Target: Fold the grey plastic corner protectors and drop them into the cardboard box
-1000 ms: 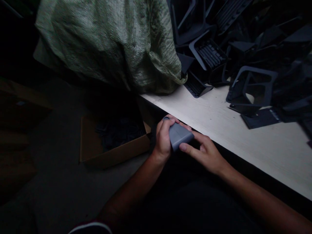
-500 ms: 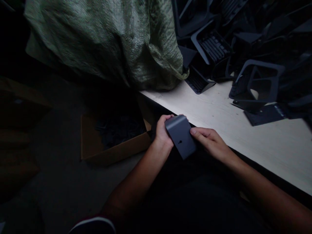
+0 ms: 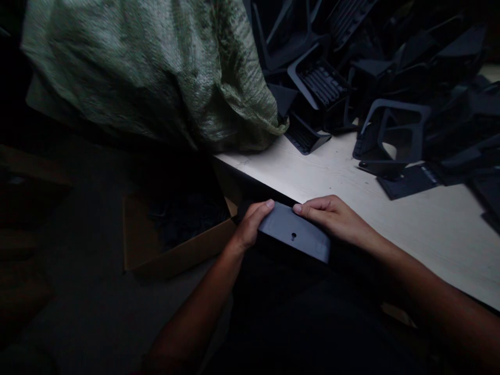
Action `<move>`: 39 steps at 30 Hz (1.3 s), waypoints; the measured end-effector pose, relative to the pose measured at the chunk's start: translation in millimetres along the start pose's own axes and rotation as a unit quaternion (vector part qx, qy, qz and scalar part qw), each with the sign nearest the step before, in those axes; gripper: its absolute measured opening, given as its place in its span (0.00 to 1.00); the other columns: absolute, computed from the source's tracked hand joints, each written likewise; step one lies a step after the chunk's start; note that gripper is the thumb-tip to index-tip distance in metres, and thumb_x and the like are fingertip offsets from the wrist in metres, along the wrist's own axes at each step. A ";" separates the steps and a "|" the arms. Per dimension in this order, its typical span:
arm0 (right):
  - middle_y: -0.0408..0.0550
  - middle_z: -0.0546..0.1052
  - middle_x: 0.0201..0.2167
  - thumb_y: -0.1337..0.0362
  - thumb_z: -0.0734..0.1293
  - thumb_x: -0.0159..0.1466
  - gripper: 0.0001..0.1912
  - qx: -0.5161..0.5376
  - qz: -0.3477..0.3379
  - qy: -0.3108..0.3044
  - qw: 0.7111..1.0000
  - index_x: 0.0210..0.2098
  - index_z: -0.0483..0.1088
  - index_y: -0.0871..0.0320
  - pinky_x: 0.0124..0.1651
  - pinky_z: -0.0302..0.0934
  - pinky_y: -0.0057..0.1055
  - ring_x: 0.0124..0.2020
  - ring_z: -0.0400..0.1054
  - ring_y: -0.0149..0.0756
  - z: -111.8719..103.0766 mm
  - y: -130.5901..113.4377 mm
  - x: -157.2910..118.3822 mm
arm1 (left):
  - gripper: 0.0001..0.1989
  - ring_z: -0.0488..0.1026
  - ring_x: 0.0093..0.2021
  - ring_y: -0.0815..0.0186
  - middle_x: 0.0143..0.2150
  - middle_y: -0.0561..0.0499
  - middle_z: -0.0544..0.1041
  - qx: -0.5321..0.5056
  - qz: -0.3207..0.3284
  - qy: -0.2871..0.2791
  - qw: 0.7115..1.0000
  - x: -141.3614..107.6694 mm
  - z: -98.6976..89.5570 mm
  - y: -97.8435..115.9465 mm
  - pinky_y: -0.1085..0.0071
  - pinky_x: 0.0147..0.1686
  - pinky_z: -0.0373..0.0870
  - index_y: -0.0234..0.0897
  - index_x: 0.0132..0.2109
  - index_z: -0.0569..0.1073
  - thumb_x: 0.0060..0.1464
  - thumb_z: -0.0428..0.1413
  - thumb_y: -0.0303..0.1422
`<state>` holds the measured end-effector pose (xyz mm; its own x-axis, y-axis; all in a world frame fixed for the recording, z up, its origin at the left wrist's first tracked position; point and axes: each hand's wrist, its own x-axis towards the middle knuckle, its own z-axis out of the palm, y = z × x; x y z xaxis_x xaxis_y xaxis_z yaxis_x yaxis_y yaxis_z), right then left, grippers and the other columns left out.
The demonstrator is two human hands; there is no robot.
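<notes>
Between my hands, just off the table's front edge, is a dark grey plastic part [image 3: 299, 229] with a small keyhole-shaped slot in its flat face. My left hand [image 3: 253, 223] grips its left end, thumb on top and the other fingers hidden beneath. My right hand [image 3: 326, 214] is closed at the far edge and right side, thumb pressed on the upper rim; its fingertips are out of sight behind the part. The part's underside cannot be seen.
A pale wooden table [image 3: 320, 177] runs along the right. Many dark plastic frames [image 3: 394, 130] are heaped on it. A large green woven sack [image 3: 156, 78] bulges over its left end. Below stands an open cardboard box [image 3: 183, 250] with dark pieces inside.
The grey part has been turned and tilted, so its slotted face now lies wider and flatter. My left thumb has come onto its top edge; the right hand keeps hold at the right side.
</notes>
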<state>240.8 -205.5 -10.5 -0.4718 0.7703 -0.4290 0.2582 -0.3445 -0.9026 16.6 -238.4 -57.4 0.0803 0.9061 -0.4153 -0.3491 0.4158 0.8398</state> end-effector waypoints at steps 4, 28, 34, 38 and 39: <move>0.49 0.82 0.34 0.44 0.72 0.68 0.22 -0.102 -0.140 0.129 0.976 0.39 0.83 0.57 0.34 0.65 0.31 0.36 0.74 0.42 -5.6 -9.8 -4.2 | 0.22 0.56 0.22 0.71 0.22 0.56 0.62 0.087 0.013 -0.080 0.993 -9.9 -5.8 16.9 0.71 0.23 0.50 0.37 0.25 0.71 0.51 0.66 0.49; 0.51 0.81 0.44 0.47 0.73 0.68 0.19 0.061 -0.130 -0.021 0.989 0.46 0.82 0.55 0.49 0.71 0.38 0.46 0.75 0.47 23.1 7.7 -26.4 | 0.17 0.81 0.35 0.55 0.36 0.40 0.85 -0.170 -0.022 -0.085 0.981 6.6 59.5 11.1 0.61 0.41 0.75 0.37 0.39 0.76 0.59 0.55 0.48; 0.48 0.80 0.38 0.51 0.75 0.67 0.15 0.066 -0.206 0.092 0.972 0.41 0.81 0.57 0.44 0.68 0.32 0.39 0.71 0.42 42.0 14.4 -30.7 | 0.14 0.81 0.32 0.57 0.31 0.43 0.84 -0.159 0.061 -0.035 0.985 -8.7 82.2 20.0 0.63 0.38 0.76 0.37 0.37 0.73 0.59 0.55 0.44; 0.47 0.79 0.35 0.50 0.75 0.67 0.16 0.091 -0.176 0.044 0.979 0.39 0.80 0.58 0.41 0.68 0.30 0.37 0.71 0.39 41.5 7.0 -23.7 | 0.16 0.81 0.33 0.56 0.31 0.44 0.84 -0.168 0.059 0.001 0.984 -6.9 74.4 21.0 0.62 0.39 0.76 0.39 0.37 0.72 0.55 0.57 0.48; 0.48 0.80 0.38 0.50 0.76 0.66 0.17 0.100 -0.160 0.021 0.982 0.39 0.81 0.58 0.43 0.69 0.31 0.38 0.72 0.39 40.7 5.4 -21.4 | 0.16 0.80 0.33 0.56 0.31 0.45 0.84 -0.166 0.057 0.015 0.984 -6.2 70.5 17.6 0.62 0.39 0.76 0.39 0.36 0.73 0.55 0.57 0.48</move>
<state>218.0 -245.6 -7.6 -0.4658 0.8760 -0.1248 -0.0693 -0.1767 -0.9818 75.8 -231.2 -15.4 -0.0037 0.9408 -0.3388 -0.6399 0.2581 0.7238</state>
